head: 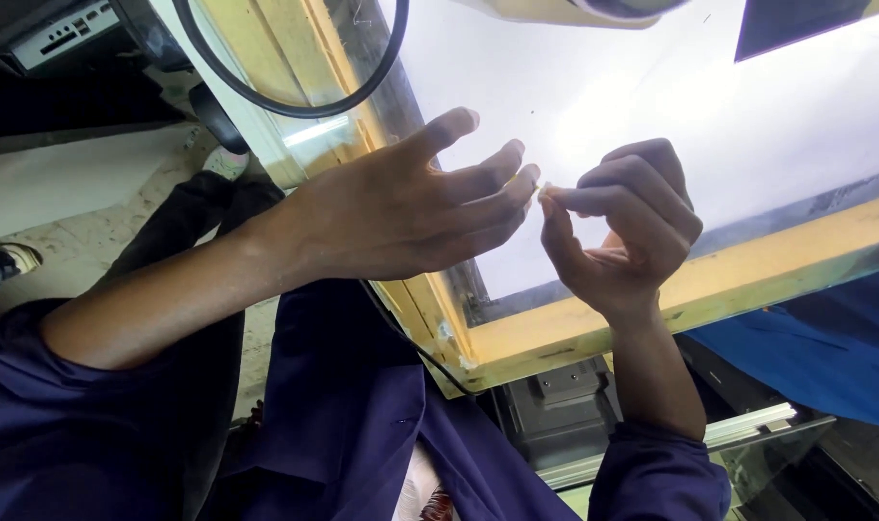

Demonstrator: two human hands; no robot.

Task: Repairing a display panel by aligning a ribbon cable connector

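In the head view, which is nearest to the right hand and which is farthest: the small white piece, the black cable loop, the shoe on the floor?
1. The small white piece: pinched at the fingertips of the right hand, over the bright panel.
2. The black cable loop: upper left, hanging over the wooden frame.
3. The shoe: far left, down on the floor.

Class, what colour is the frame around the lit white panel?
Pale yellow wooden frame, clearest in the head view.
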